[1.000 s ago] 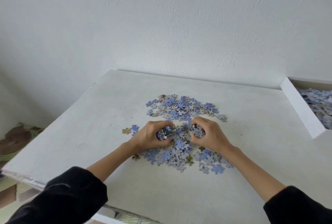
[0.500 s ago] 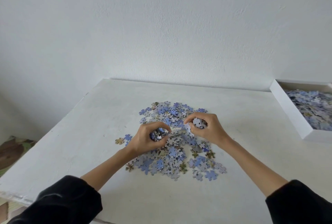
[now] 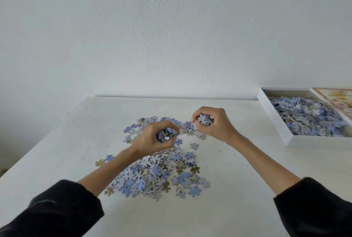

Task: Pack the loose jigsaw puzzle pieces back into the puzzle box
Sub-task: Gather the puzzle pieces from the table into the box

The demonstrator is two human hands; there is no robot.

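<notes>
Left hand (image 3: 154, 139) and right hand (image 3: 211, 123) each clench a fistful of blue cardboard jigsaw pieces (image 3: 156, 175); the white rectangular cardboard puzzle box (image 3: 274, 120) sits at three o'clock.

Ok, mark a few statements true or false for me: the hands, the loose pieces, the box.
The left hand and the right hand each grip a clump of pieces. True.
The puzzle box on the table already holds many pieces. True.
The box stands at the person's left. False: it stands at the right.
No loose pieces lie on the table. False: a pile of loose pieces lies between the forearms.
</notes>
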